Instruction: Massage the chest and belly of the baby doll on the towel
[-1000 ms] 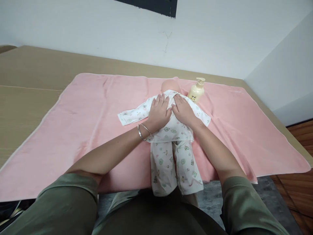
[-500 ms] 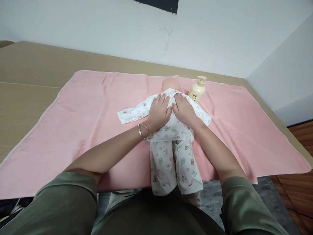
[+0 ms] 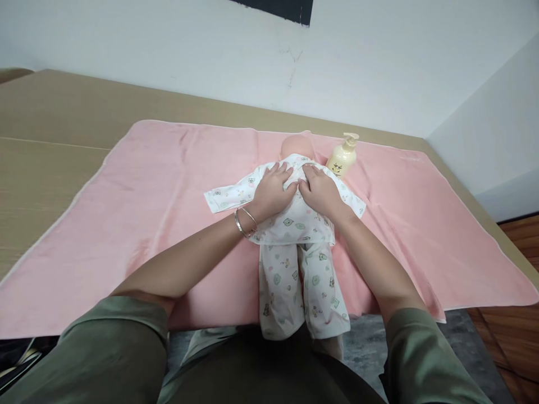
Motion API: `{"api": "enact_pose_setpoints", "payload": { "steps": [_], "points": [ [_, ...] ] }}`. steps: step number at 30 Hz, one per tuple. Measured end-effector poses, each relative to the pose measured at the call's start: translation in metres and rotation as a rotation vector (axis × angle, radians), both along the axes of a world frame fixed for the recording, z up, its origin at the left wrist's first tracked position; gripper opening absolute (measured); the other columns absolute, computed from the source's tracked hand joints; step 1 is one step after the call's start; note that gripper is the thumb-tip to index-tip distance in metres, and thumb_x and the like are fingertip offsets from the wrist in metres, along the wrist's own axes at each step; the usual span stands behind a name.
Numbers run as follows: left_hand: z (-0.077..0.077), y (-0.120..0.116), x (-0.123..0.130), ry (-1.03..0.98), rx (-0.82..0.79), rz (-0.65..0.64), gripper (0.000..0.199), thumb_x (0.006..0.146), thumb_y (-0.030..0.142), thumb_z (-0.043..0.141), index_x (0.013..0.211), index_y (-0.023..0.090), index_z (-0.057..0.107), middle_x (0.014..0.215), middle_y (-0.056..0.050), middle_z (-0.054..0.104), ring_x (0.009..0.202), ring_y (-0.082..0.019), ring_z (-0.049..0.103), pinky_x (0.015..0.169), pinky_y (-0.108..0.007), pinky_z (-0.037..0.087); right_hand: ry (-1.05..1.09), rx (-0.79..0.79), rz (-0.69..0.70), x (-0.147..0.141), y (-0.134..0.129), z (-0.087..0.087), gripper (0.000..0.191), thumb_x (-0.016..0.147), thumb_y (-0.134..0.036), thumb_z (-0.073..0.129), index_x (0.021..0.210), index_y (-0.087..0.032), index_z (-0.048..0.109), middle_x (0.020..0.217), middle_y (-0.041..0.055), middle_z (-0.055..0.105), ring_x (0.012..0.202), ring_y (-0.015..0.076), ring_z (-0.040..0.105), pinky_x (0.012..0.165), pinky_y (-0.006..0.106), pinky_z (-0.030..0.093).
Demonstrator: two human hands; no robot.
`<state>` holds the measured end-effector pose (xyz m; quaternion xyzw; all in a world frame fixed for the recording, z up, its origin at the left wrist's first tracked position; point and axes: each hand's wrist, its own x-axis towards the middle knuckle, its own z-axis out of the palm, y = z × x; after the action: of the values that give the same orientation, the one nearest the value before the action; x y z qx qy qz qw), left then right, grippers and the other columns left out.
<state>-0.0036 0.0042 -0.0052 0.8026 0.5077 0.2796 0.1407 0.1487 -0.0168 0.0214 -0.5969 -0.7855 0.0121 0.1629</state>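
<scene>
A baby doll in white printed pyjamas lies on a pink blanket, its bald head at the far end and its trouser legs hanging over the near edge. My left hand, with bracelets at the wrist, rests on the left side of the doll's upper back with fingers apart. On the right side of the back lies my right hand, fingers stretched and slightly bent. The two thumbs nearly meet at the middle. Just beyond my right hand stands a cream pump bottle.
The blanket covers much of a wooden table. Behind it rises a white wall with a dark panel at the top. A wood-grain surface is at the right, beside the grey floor.
Both hands stay on the doll's upper back; the fingers look slightly more bent. The whole view has shifted a little. The doll and bottle keep their places.
</scene>
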Motion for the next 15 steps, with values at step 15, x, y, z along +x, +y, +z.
{"api": "enact_pose_setpoints", "payload": {
  "steps": [15],
  "points": [
    [-0.008, -0.009, 0.009, 0.209, 0.271, 0.127, 0.050, 0.100, 0.030, 0.034, 0.133, -0.001, 0.056, 0.138, -0.025, 0.058, 0.134, -0.037, 0.052, 0.111, -0.051, 0.041, 0.054, -0.131, -0.058, -0.003, 0.002, -0.002, 0.059, 0.098, -0.029, 0.035, 0.149, 0.002, 0.035, 0.160, 0.0221, 0.032, 0.151, 0.0325, 0.026, 0.124, 0.049, 0.025]
  ]
}}
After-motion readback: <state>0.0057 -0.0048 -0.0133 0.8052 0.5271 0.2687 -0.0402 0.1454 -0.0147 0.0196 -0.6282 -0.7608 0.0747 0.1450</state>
